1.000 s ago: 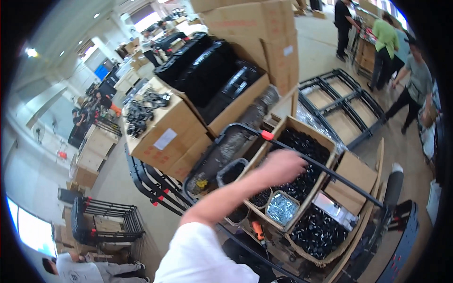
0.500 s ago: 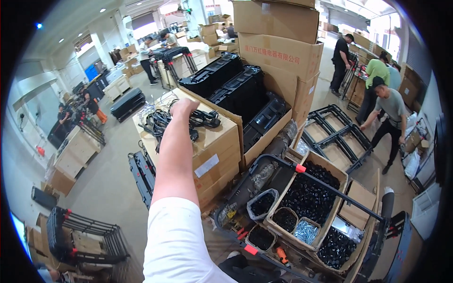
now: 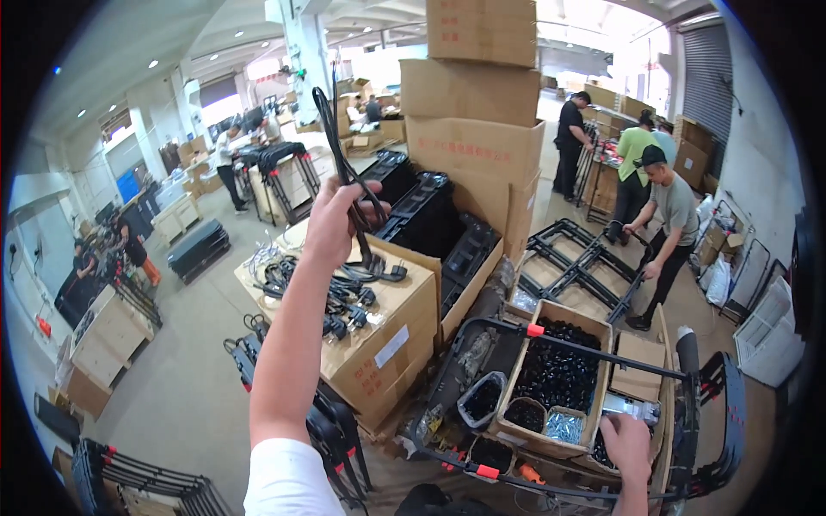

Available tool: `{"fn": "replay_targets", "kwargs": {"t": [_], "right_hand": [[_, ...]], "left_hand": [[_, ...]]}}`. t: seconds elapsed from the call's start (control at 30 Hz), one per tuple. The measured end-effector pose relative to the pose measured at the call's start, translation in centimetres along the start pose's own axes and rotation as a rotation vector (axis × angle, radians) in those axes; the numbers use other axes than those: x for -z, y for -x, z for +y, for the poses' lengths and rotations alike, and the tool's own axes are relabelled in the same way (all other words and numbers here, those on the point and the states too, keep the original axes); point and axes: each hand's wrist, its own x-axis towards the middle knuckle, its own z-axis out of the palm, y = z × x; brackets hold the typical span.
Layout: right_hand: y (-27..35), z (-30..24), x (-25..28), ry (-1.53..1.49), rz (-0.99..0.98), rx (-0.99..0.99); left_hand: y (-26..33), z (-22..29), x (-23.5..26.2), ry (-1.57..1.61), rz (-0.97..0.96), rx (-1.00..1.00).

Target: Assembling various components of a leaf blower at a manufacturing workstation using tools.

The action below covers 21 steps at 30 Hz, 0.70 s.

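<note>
My left hand [image 3: 334,219] is raised above a tall cardboard box [image 3: 400,322], closed around a folded black power cable [image 3: 337,138]. A loop of the cable stands above the fist; its lower part hangs toward a black plug [image 3: 394,273]. On the box top lies a tangled pile of black cables [image 3: 301,279] with plugs. My right hand [image 3: 626,443] is low at the right, over a compartment of small black parts [image 3: 601,449]. Its fingers curl downward, and their tips are hidden, so what they hold cannot be made out.
Beside it, a carton [image 3: 540,400] holds black parts and a tub of silver screws [image 3: 565,425]. A black frame [image 3: 594,340] with red clips crosses it. Stacked cartons [image 3: 473,103] rise behind black cases [image 3: 422,206]. At right, a person [image 3: 667,211] handles black metal frames [image 3: 572,262].
My left hand has lifted from the cable pile, bringing up a folded black cable. My right hand has come into view over the small black parts. The view has shifted.
</note>
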Motion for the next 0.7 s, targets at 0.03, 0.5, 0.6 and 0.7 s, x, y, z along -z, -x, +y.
{"fn": "replay_targets", "kwargs": {"t": [0.03, 0.5, 0.6, 0.7], "right_hand": [[-0.3, -3.3, 1.0, -0.136, 0.084, 0.058], [-3.4, -12.8, 7.0, -1.223, 0.116, 0.341], [-1.1, -9.8, 6.1, -1.2, 0.159, 0.226], [-0.6, -5.3, 4.3, -1.468, -0.054, 0.035]], "left_hand": [[1.9, 1.2, -3.1, -0.031, -0.052, 0.002], [29.3, -8.1, -22.6, 0.159, -0.562, 0.61], [32.2, -12.1, -23.6, 0.061, -0.571, 0.532], [34.7, -13.6, -25.9, 0.17, -0.573, 0.729]]}}
